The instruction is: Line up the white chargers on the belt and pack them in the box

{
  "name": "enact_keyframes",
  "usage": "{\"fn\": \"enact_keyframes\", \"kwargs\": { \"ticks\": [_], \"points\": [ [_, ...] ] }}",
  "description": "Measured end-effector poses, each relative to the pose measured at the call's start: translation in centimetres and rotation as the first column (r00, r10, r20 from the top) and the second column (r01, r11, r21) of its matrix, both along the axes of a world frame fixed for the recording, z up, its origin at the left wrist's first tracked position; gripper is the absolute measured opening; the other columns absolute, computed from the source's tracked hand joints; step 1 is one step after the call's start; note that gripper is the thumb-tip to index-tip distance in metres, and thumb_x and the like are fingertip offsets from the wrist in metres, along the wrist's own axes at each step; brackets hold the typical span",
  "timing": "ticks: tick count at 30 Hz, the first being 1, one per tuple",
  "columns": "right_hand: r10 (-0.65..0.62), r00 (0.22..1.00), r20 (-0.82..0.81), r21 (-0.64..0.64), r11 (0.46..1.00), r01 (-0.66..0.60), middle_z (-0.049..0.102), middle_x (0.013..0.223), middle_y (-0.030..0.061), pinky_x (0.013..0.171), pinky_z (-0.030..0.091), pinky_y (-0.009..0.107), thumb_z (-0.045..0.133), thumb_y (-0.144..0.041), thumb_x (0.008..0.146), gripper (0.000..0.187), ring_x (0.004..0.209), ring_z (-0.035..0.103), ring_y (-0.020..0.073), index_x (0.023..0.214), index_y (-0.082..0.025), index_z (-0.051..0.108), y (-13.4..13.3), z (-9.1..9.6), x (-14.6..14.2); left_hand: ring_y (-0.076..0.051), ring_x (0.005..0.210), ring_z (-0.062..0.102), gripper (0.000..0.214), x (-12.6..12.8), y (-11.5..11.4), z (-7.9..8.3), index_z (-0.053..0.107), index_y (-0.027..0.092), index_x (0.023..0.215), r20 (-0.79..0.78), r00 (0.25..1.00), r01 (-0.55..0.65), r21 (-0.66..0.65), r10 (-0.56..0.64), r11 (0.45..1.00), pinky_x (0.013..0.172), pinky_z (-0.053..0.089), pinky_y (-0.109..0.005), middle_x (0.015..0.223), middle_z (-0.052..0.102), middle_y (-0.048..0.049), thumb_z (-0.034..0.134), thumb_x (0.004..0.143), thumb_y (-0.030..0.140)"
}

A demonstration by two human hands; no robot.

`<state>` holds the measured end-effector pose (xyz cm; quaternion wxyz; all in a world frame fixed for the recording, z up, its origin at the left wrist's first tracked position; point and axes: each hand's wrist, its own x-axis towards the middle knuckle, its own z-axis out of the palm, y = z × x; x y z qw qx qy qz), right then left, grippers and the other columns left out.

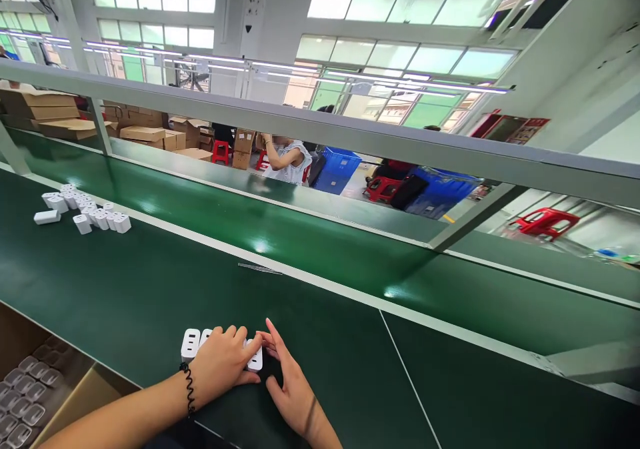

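Observation:
A short row of white USB charger blocks (191,343) stands on the dark green work surface (320,329), their slotted faces upward. My left hand (223,362), with a black coiled band (189,389) at its wrist, lies over the row and grips it, hiding the middle blocks. Its fingers reach to the charger block (255,361) at the right end. Just to the right, my right hand (295,389) is open, thumb and fingers apart, its fingertips close to that end block. Whether they touch it I cannot tell.
More white charger blocks (85,207) are grouped at the far left. A clear strip (260,268) lies near the pale rail (320,285). At lower left, a cardboard box (75,402) holds clear plastic cases (30,389). A person (290,159) sits beyond the green conveyor belt (260,225).

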<state>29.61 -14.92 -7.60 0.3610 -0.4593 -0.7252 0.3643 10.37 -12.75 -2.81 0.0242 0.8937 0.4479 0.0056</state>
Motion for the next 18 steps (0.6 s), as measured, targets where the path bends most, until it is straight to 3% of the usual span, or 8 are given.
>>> {"fn": "enact_keyframes", "kwargs": {
  "ticks": [3,6,8,10,12,13,15,18],
  "points": [
    [-0.050,0.999,0.021,0.104,0.993,0.048,0.060,0.137,0.0039,0.105,0.051,0.044,0.040,0.002,0.075,0.088,0.125,0.059,0.0197,0.154,-0.034,0.028,0.0,0.6,0.1,-0.030,0.091,0.067,0.057,-0.4,0.3,0.2,0.054,0.020,0.129,0.044,0.999,0.006,-0.034,-0.005,0.999,0.072,0.056,-0.039,0.103,0.066,-0.0105,0.069,0.084,0.052],
    [-0.126,0.992,-0.002,0.255,0.959,0.122,0.062,0.132,0.0052,0.094,0.058,0.038,0.044,-0.005,0.086,0.069,0.117,0.063,0.0196,0.149,-0.033,0.036,-0.2,1.5,0.0,-0.029,0.095,0.066,0.055,-1.6,0.8,1.6,0.052,0.023,0.130,0.285,0.953,-0.067,-0.114,0.097,0.991,0.077,0.053,-0.038,0.105,0.066,-0.0088,0.066,0.086,0.054],
    [-0.162,0.987,-0.018,0.363,0.918,0.158,0.061,0.133,0.0067,0.091,0.060,0.037,0.048,-0.011,0.091,0.058,0.118,0.063,0.0206,0.145,-0.031,0.040,-0.5,2.5,-0.1,-0.024,0.090,0.065,0.055,-2.3,1.0,2.8,0.052,0.024,0.127,0.571,0.785,-0.115,-0.243,0.238,0.963,0.077,0.050,-0.034,0.103,0.065,-0.0060,0.062,0.086,0.059],
    [-0.175,0.985,0.010,0.484,0.862,0.148,0.057,0.137,0.0092,0.096,0.058,0.040,0.054,-0.016,0.091,0.057,0.123,0.059,0.0234,0.145,-0.028,0.041,-0.9,3.6,-0.5,-0.018,0.077,0.060,0.059,-2.5,0.9,3.6,0.051,0.023,0.124,0.793,0.465,-0.033,-0.427,0.393,0.903,0.069,0.048,-0.029,0.092,0.063,-0.0024,0.056,0.086,0.067],
    [-0.167,0.983,0.076,0.606,0.791,0.087,0.052,0.142,0.0122,0.103,0.054,0.045,0.061,-0.018,0.089,0.064,0.130,0.052,0.0271,0.148,-0.024,0.038,-1.5,4.7,-1.0,-0.013,0.066,0.053,0.066,-2.1,0.4,3.7,0.049,0.021,0.122,0.830,0.164,0.130,-0.554,0.534,0.822,0.061,0.044,-0.024,0.083,0.058,0.0002,0.051,0.084,0.074],
    [-0.153,0.981,0.120,0.654,0.755,0.038,0.051,0.143,0.0131,0.105,0.051,0.047,0.063,-0.018,0.087,0.067,0.133,0.050,0.0286,0.149,-0.022,0.037,-1.8,5.2,-1.3,-0.012,0.065,0.050,0.068,-1.7,0.1,3.5,0.050,0.020,0.120,0.805,0.070,0.198,-0.591,0.590,0.782,0.060,0.043,-0.023,0.081,0.057,0.0005,0.051,0.083,0.076],
    [-0.124,0.972,0.199,0.701,0.711,-0.053,0.052,0.142,0.0131,0.106,0.050,0.047,0.064,-0.017,0.087,0.068,0.135,0.048,0.0292,0.149,-0.020,0.037,-2.3,6.0,-1.9,-0.012,0.068,0.049,0.069,-0.9,-0.7,2.8,0.051,0.018,0.118,0.742,-0.017,0.272,-0.642,0.671,0.717,0.064,0.043,-0.023,0.084,0.057,-0.0005,0.053,0.082,0.076],
    [-0.101,0.963,0.250,0.689,0.717,-0.104,0.059,0.135,0.0115,0.102,0.054,0.044,0.059,-0.013,0.088,0.065,0.131,0.052,0.0277,0.149,-0.021,0.037,-2.6,6.3,-2.4,-0.012,0.075,0.048,0.065,-0.1,-1.8,1.6,0.052,0.018,0.116,0.693,-0.043,0.299,-0.678,0.720,0.671,0.068,0.042,-0.022,0.089,0.058,-0.0017,0.053,0.084,0.073]
  ]
}}
